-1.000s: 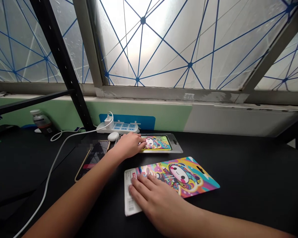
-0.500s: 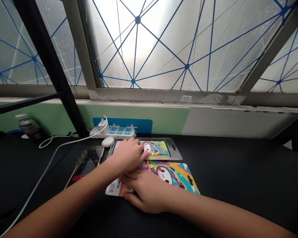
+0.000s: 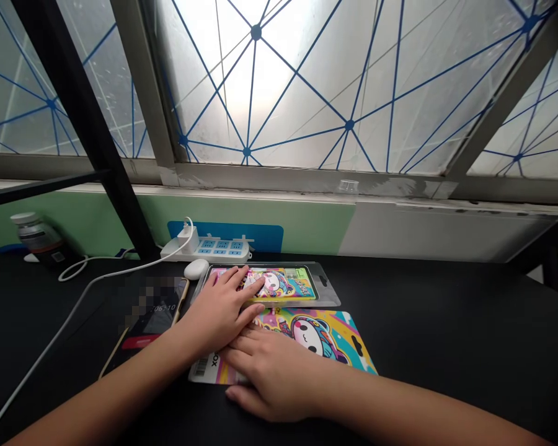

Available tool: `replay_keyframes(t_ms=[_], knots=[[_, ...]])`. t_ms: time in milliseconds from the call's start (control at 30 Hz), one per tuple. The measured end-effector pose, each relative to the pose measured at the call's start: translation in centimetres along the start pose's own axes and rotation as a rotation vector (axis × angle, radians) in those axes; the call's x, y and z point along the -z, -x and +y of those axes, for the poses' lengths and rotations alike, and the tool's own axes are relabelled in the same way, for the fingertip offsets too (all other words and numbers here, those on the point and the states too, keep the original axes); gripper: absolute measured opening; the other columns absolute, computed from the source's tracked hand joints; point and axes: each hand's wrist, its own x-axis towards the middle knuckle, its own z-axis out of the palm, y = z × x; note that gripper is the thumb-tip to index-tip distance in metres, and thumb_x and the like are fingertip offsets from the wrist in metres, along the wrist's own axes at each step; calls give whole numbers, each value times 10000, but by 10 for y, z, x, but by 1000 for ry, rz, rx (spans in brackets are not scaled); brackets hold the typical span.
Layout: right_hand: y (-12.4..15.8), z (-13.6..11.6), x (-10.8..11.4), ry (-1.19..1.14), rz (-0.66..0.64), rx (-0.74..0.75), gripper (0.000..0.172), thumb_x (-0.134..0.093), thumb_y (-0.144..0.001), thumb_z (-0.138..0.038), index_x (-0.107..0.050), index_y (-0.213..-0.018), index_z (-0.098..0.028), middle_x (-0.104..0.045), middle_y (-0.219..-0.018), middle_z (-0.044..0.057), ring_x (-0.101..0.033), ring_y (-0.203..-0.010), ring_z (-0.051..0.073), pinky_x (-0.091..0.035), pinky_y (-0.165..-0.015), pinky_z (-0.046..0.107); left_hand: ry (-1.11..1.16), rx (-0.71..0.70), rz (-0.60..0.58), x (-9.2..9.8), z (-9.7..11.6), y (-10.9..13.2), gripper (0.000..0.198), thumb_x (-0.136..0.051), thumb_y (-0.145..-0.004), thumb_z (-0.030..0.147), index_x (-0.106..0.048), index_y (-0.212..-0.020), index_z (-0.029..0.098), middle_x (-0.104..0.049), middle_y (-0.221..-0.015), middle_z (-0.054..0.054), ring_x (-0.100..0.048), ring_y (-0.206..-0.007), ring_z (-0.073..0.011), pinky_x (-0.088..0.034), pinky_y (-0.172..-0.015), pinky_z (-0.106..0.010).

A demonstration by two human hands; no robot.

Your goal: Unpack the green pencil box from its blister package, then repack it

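My left hand (image 3: 223, 310) lies with fingers spread over the left part of a clear plastic blister tray (image 3: 329, 291). In that tray sits a bright, cartoon-printed packet (image 3: 302, 283). Just nearer to me is a colourful backing card (image 3: 351, 337) showing a white cartoon face, with a barcode at its left end. My right hand (image 3: 279, 375) rests palm down across the card's lower left, fingers stretched out and thumb apart. The left wrist and the right fingertips overlap closely; whether they touch, I cannot tell.
Left of the tray are a small white rounded case (image 3: 196, 269) and a phone (image 3: 144, 334) showing a timer. Behind stands a white power strip (image 3: 221, 248) with a plugged-in charger and cable (image 3: 121, 271). A lidded bottle (image 3: 39, 238) is far left, near a black post (image 3: 121, 204).
My left fingers have spread out and shifted left, uncovering more of the printed packet. The view has tipped slightly, so the desk items appear a little lower. My right hand stays on the card.
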Motion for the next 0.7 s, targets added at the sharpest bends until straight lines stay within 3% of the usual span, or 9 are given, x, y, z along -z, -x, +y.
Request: replay_keyframes(t_ms=[100,300,433,533,600,700], knots=[[1,-1,3,-8,-18,16,341,-538,-951,-336,-636,-1185,-108,-694,-1204,139,-604,-1168,238,-355,-1122,335,14,34,-28,3,5,3,517,-394,-1019,516,-414,-1512,361,-349,-1607,-109,-326,-1464,-370,-285,-1128,-620],[0,-3,-2,70,-26,8,236,-520,-950,-298,-690,-1024,-152,-745,-984,90,-670,-954,226,-486,-954,337,0,130,-60,2,23,6,541,-367,-1033,481,-368,-1542,299,-309,-1618,-140,-247,-1492,-389,-255,-1145,-635],[-1,-9,-6,214,130,190,275,-413,-968,-201,-684,-934,-172,-728,-815,54,-644,-770,189,-518,-797,314,9,138,-56,-1,24,7,557,-315,-1039,501,-357,-1547,278,-288,-1626,-141,-220,-1500,-387,-241,-1152,-637],[1,-7,3,327,277,263,292,-403,-961,-190,-663,-828,-201,-681,-707,35,-584,-655,178,-501,-703,324,9,142,-66,-1,25,9,566,-321,-1039,494,-349,-1554,259,-264,-1628,-166,-199,-1501,-404,-212,-1156,-652],[5,4,16,373,345,194,295,-417,-963,-205,-641,-773,-209,-651,-674,37,-560,-634,181,-482,-665,332,5,138,-72,1,25,10,572,-325,-1041,472,-329,-1563,238,-246,-1630,-184,-182,-1504,-405,-202,-1162,-647],[18,35,40,399,402,-91,297,-424,-991,-248,-637,-789,-202,-646,-728,60,-575,-700,203,-473,-661,341,13,130,-68,1,26,12,577,-310,-1041,475,-312,-1569,243,-238,-1635,-174,-176,-1509,-390,-209,-1167,-633]])
